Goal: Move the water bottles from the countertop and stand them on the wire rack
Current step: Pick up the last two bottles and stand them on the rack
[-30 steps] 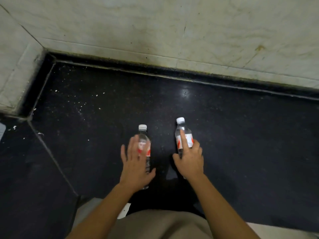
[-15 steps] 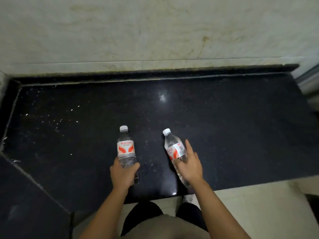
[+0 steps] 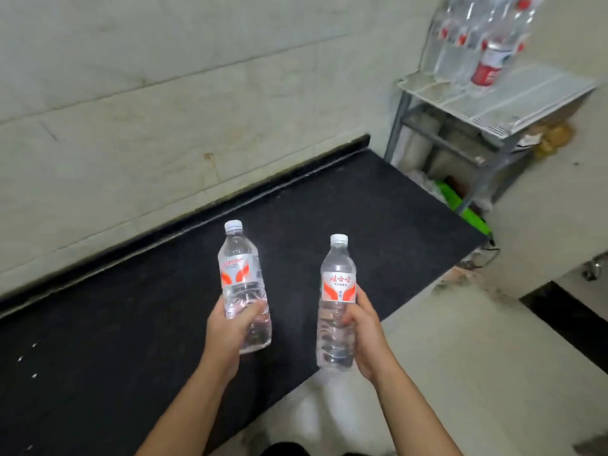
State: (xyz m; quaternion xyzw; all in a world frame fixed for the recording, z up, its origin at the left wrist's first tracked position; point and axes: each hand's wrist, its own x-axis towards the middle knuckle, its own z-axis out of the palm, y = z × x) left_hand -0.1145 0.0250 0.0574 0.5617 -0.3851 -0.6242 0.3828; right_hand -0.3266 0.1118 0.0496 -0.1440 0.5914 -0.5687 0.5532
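Left hand [image 3: 227,330] grips the left bottle [image 3: 241,274], right hand [image 3: 365,327] the right bottle [image 3: 337,284], both upright, well left of the rack [image 3: 533,93]; right hand nearer it

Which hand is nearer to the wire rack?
Right. The right hand is below and left of the wire rack in the view; the left hand is farther left, over the countertop.

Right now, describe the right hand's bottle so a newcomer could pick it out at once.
Start at the black countertop below the pale wall; two clear, white-capped water bottles are held cap-up above its near edge. The target bottle, gripped by the right hand, is the one nearer the wire rack. Unlike the other bottle in the left hand, its label shows red Chinese characters.
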